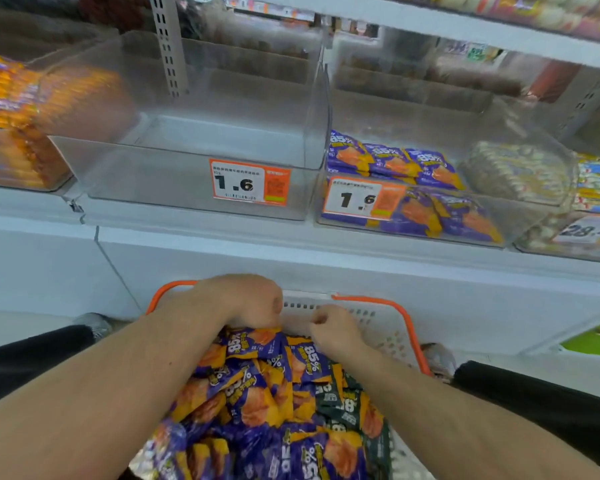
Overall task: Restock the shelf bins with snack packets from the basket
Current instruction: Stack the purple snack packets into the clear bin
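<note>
A white basket (378, 323) with orange handles sits below the shelf, heaped with purple-and-orange snack packets (257, 386) and a few dark green ones (347, 407). My left hand (246, 299) is curled over the far end of the heap, fingers closed on the top packets. My right hand (333, 329) is beside it, fingers pinched at the edge of a purple packet. On the shelf above, a clear bin (194, 161) tagged 1.6 stands with nothing in it. The clear bin to its right (520, 216) holds several purple packets (392, 161).
An orange-packet bin (21, 126) stands at the left, and a bin of pale wrapped snacks (520, 174) at the right. A white shelf ledge (291, 251) runs between the bins and the basket. Dark trouser legs flank the basket.
</note>
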Demonstrator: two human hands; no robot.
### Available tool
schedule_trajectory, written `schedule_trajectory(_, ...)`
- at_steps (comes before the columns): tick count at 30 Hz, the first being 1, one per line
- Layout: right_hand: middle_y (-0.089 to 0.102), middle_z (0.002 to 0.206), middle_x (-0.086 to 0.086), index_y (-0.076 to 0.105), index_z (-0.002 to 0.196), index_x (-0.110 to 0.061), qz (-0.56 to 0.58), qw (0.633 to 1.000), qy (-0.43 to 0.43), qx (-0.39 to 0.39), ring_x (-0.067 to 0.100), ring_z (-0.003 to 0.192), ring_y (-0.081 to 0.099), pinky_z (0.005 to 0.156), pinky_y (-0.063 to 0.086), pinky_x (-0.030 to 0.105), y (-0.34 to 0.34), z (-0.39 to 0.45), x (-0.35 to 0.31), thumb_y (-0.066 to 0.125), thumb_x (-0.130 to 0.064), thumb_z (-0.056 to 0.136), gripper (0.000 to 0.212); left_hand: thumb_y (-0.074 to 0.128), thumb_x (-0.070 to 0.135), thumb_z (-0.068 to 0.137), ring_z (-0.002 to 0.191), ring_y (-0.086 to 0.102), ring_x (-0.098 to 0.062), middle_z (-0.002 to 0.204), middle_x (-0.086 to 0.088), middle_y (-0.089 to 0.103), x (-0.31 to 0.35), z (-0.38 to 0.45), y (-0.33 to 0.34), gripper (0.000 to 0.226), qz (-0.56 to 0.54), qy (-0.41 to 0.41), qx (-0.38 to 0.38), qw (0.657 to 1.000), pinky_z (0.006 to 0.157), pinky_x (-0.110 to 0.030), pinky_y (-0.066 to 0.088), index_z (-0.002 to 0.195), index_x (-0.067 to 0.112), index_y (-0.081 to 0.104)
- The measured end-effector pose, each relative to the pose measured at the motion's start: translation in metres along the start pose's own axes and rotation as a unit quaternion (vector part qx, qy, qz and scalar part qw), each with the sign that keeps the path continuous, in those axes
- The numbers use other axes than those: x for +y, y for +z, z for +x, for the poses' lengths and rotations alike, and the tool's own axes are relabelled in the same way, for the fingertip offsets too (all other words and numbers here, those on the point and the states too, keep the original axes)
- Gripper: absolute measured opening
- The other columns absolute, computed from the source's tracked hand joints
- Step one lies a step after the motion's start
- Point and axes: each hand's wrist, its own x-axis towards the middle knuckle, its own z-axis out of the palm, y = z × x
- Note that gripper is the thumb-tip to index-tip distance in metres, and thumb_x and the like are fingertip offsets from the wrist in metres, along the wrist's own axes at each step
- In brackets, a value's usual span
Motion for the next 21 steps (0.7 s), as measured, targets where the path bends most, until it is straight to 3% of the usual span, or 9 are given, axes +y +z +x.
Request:
schedule_trajectory(2,0.041,0.065,0.012,0.047,0.074,-0.013,0.11,0.985,0.129,-0.045,0.021,0.058,0.036,0.052,0.03,0.032,0.029,0.003,0.016,0.055,-0.007,0.081,0.013,0.05,0.03,0.086,0.081,0.041,-0.02,0.091,0.0,0.044,-0.005,0.005,0.004,0.006,-0.005,-0.004,0.0,1.0,0.074,-0.035,0.041,0.089,0.025,0.052)
schedule_trajectory(6,0.054,0.076,0.014,0.057,0.081,-0.004,0.222,0.944,0.23,-0.088,0.023,0.06,0.047,0.048,0.035,0.03,0.065,0.004,0.015,0.065,-0.018,0.087,0.018,0.051,0.033,0.083,0.078,0.051,-0.024,0.087,-0.005,0.054,-0.008,0.011,0.003,0.015,-0.008,-0.006,0.003,1.0,0.074,-0.038,0.048,0.087,0.021,0.058)
schedule_trajectory(10,0.066,0.093,0.016,0.062,0.108,-0.003,0.239,0.94,0.23,-0.075,0.021,0.059,0.061,0.051,0.045,0.029,0.084,0.012,0.004,0.067,-0.018,0.09,0.023,0.049,0.034,0.086,0.082,0.041,-0.019,0.093,0.001,0.042,-0.01,0.013,0.003,0.012,-0.008,-0.001,-0.002,1.0,0.075,-0.036,0.041,0.092,0.024,0.05)
schedule_trajectory(14,0.06,0.087,0.014,0.051,0.095,-0.007,0.282,0.925,0.247,-0.059,0.026,0.074,0.06,0.042,0.041,0.023,0.079,0.019,0.0,0.052,0.002,0.095,0.009,0.048,0.025,0.09,0.082,0.035,-0.019,0.094,-0.003,0.037,-0.007,0.01,0.004,0.008,-0.006,0.003,-0.003,1.0,0.072,-0.032,0.032,0.092,0.022,0.04)
schedule_trajectory(17,0.06,0.079,0.014,0.051,0.087,-0.009,0.252,0.942,0.219,-0.04,0.024,0.062,0.062,0.044,0.042,0.025,0.065,0.018,0.002,0.051,0.008,0.089,0.018,0.047,0.021,0.092,0.075,0.038,-0.02,0.087,-0.005,0.041,-0.001,0.006,0.005,0.004,0.012,-0.002,-0.006,1.0,0.065,-0.03,0.034,0.089,0.019,0.045)
schedule_trajectory(21,0.051,0.071,0.009,0.055,0.102,-0.008,0.241,0.94,0.233,-0.065,0.019,0.051,0.051,0.047,0.041,0.025,0.054,0.015,0.002,0.048,0.0,0.09,0.016,0.047,0.016,0.088,0.056,0.028,-0.02,0.063,-0.004,0.032,0.006,0.002,0.007,0.017,0.032,0.002,-0.009,0.999,0.052,-0.029,0.024,0.072,0.015,0.043)
